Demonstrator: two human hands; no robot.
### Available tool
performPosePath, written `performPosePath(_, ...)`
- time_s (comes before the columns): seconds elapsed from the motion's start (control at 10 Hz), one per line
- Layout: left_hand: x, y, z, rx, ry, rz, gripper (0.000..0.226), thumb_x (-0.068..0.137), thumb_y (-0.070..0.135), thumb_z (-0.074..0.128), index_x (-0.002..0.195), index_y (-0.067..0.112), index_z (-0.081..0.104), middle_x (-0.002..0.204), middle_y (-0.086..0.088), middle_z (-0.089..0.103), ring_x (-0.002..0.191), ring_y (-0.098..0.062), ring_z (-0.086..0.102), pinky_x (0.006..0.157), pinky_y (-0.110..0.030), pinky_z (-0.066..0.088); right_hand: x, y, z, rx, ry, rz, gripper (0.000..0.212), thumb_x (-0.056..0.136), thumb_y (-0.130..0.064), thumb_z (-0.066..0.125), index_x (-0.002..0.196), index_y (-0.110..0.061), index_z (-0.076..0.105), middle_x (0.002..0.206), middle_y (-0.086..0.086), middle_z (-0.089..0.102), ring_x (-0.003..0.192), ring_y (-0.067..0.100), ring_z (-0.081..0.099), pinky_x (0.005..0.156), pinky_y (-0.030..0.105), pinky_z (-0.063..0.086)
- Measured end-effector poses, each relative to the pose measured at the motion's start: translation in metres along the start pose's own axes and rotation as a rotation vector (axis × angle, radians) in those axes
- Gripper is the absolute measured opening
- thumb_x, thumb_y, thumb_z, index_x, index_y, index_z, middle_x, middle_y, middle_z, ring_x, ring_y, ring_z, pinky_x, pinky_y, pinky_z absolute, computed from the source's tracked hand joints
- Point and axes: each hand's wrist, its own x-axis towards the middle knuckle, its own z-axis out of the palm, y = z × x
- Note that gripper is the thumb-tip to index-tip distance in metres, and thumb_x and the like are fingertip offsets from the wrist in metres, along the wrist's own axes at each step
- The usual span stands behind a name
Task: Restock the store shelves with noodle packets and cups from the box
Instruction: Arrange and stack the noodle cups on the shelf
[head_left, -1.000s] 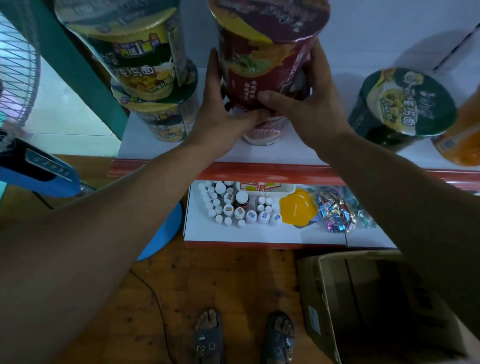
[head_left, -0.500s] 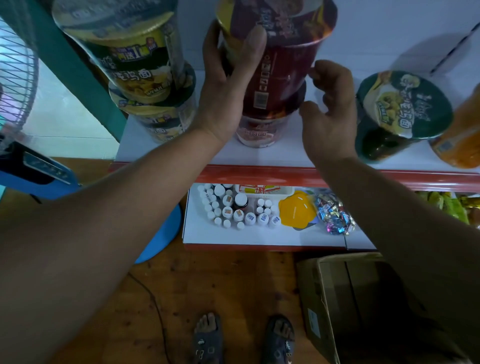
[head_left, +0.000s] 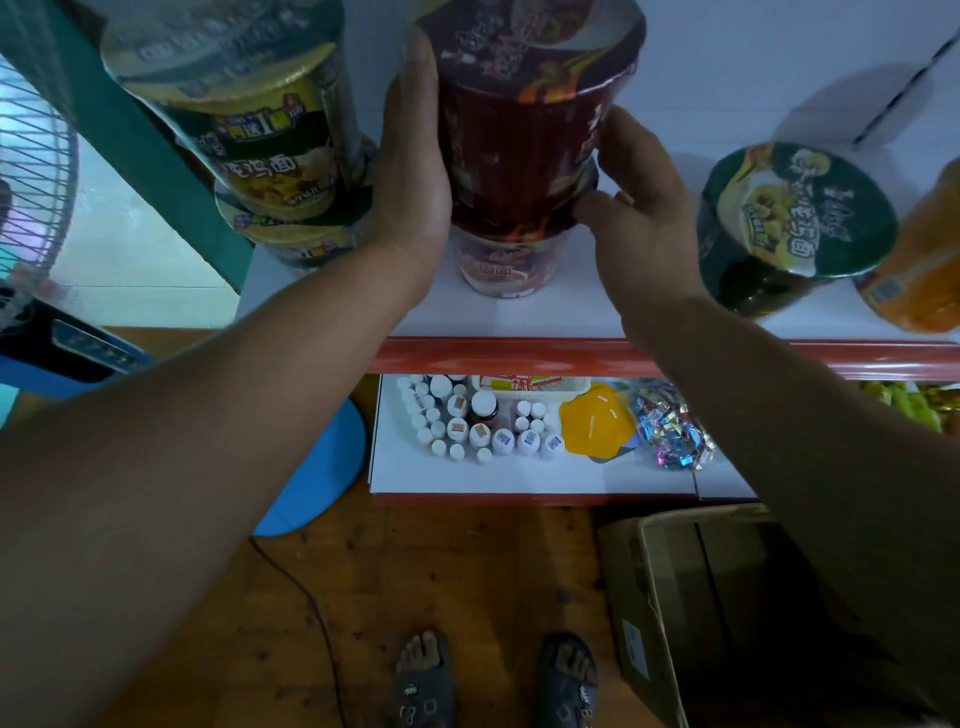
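Note:
A dark red noodle cup stands stacked on a second red-and-white cup on the white upper shelf. My left hand presses flat against the top cup's left side, fingers straight up. My right hand curls around its lower right side, with the thumb at the seam between the two cups. The open cardboard box sits on the floor at the lower right; its inside is dark.
Two green-yellow cups are stacked just left of the red ones. A green cup and an orange cup stand to the right. The lower shelf holds small bottles, a yellow lid and a candy bag. A fan stands left.
My right hand, off the cup half a second ago, has closed back onto its right side. My left hand has slid down to the cup's left side.

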Motion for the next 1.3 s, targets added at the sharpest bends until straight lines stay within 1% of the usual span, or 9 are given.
performPosePath(0.1, -0.023, 0.022, 0.044, 0.040, 0.020, -0.068, 0.060, 0.103, 0.054, 0.029, 0.151, 0.018, 0.033, 0.149, 0.006, 0.042, 0.137, -0.011, 0.041, 0.115, -0.030, 0.033, 0.006, -0.002, -0.001, 0.001, -0.026, -0.004, 0.051, 0.090, -0.009, 0.060, 0.139, -0.021, 0.051, 0.124, -0.016, 0.060, 0.119, -0.004, 0.052, 0.102, 0.019, 0.044)
performPosePath(0.2, -0.130, -0.009, 0.097, -0.034, -0.065, -0.199, 0.050, 0.108, 0.038, 0.020, 0.154, 0.019, 0.027, 0.155, 0.005, 0.034, 0.142, -0.011, 0.034, 0.115, -0.024, 0.028, 0.012, 0.003, -0.002, -0.029, -0.016, -0.012, 0.058, 0.086, -0.015, 0.069, 0.140, -0.014, 0.049, 0.123, -0.009, 0.062, 0.114, 0.000, 0.056, 0.103, 0.028, 0.045)
performPosePath(0.4, -0.140, 0.000, 0.107, 0.062, -0.059, -0.159, 0.058, 0.103, 0.051, 0.015, 0.149, 0.024, 0.039, 0.148, 0.005, 0.047, 0.136, -0.011, 0.043, 0.116, -0.038, 0.034, 0.016, 0.006, 0.000, -0.015, -0.201, -0.037, 0.092, 0.083, -0.010, 0.077, 0.154, -0.010, 0.018, 0.139, -0.004, 0.052, 0.120, -0.007, 0.052, 0.090, 0.003, 0.043)
performPosePath(0.6, -0.145, -0.029, 0.091, 0.177, -0.214, -0.204, 0.073, 0.080, 0.031, 0.053, 0.150, 0.022, 0.037, 0.146, 0.001, 0.052, 0.133, -0.014, 0.048, 0.112, -0.043, 0.039, 0.021, 0.002, 0.010, -0.118, -0.022, -0.086, 0.107, 0.058, -0.043, 0.088, 0.146, -0.015, 0.035, 0.137, 0.001, 0.053, 0.126, 0.012, 0.051, 0.104, 0.036, 0.049)
performPosePath(0.9, -0.162, -0.039, 0.093, 0.210, -0.250, -0.163, 0.068, 0.083, 0.031, 0.062, 0.147, 0.021, 0.041, 0.142, 0.006, 0.053, 0.132, -0.007, 0.048, 0.111, -0.036, 0.041, 0.018, 0.016, 0.004, -0.133, -0.103, -0.081, 0.095, 0.076, -0.025, 0.077, 0.153, -0.014, 0.022, 0.132, -0.009, 0.056, 0.115, -0.009, 0.053, 0.101, 0.026, 0.048)
performPosePath(1.0, -0.168, -0.042, 0.096, 0.229, -0.224, -0.153, 0.078, 0.083, 0.036, 0.069, 0.150, 0.017, 0.035, 0.147, 0.000, 0.046, 0.133, -0.008, 0.047, 0.101, -0.019, 0.048, 0.017, 0.015, 0.011, -0.161, -0.025, -0.052, 0.104, 0.067, -0.044, 0.085, 0.151, -0.013, 0.030, 0.130, -0.002, 0.059, 0.119, 0.009, 0.056, 0.102, 0.035, 0.048)
performPosePath(1.1, -0.166, -0.042, 0.095, 0.242, -0.198, -0.124, 0.092, 0.081, 0.038, 0.075, 0.154, 0.017, 0.025, 0.152, -0.001, 0.040, 0.135, -0.009, 0.044, 0.107, -0.031, 0.045, 0.017, 0.013, 0.012, -0.197, -0.043, -0.074, 0.114, 0.062, -0.058, 0.082, 0.152, -0.015, 0.028, 0.136, -0.003, 0.052, 0.128, 0.014, 0.050, 0.105, 0.042, 0.046)
performPosePath(1.2, -0.164, -0.036, 0.092, 0.284, -0.190, -0.028, 0.100, 0.079, 0.041, 0.078, 0.156, 0.017, 0.019, 0.155, 0.000, 0.034, 0.141, -0.011, 0.035, 0.115, -0.034, 0.035, 0.018, 0.013, 0.004, -0.139, -0.160, -0.069, 0.104, 0.076, -0.031, 0.081, 0.156, -0.014, 0.016, 0.132, -0.020, 0.051, 0.127, 0.001, 0.049, 0.109, 0.035, 0.044)
performPosePath(1.3, -0.160, -0.032, 0.093, 0.283, -0.238, 0.009, 0.105, 0.075, 0.048, 0.079, 0.155, 0.015, 0.019, 0.156, 0.001, 0.035, 0.144, -0.010, 0.031, 0.117, -0.033, 0.032, 0.018, 0.013, 0.000, -0.126, -0.131, -0.123, 0.077, 0.081, -0.014, 0.072, 0.148, -0.011, 0.035, 0.129, -0.011, 0.059, 0.116, -0.008, 0.053, 0.095, 0.017, 0.047)
